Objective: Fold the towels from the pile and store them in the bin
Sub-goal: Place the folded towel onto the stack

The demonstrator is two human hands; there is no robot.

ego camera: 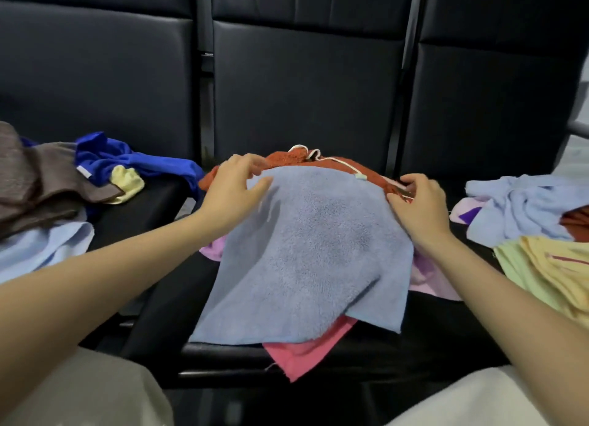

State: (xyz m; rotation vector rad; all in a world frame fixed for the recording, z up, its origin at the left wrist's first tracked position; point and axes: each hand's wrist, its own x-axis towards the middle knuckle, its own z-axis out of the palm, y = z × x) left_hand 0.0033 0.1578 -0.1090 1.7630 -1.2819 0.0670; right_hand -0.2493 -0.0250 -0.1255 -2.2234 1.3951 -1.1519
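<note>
Spreading the blue towel [306, 250] flat looks like the step in hand, and doing it well means drawing both far corners outward evenly so the far edge lies straight before any fold is made. The left hand [236, 189] rests at the towel's far left corner with its fingers loosely curved over the cloth; whether it actually pinches the edge cannot be told. The right hand [417, 202] is curled at the far right corner and seems to pinch the fabric there. The towel lies in the middle of the bench [159, 314], draped over a rust-red towel [287, 159] with a white cord, a pink towel [306, 352] poking out toward the near edge, and a lilac one [427, 279] at the right.

The blue towel is thick, nubby terry, soft and limp, roughly rectangular, with its near right corner buckled. The bench is smooth, dark padded vinyl, so cloth may slide on it. Crumpled piles sit toward both ends: brown and royal blue pieces [95, 164] on the left, pale blue and yellow pieces [535, 234] on the right. No bin is in view.
</note>
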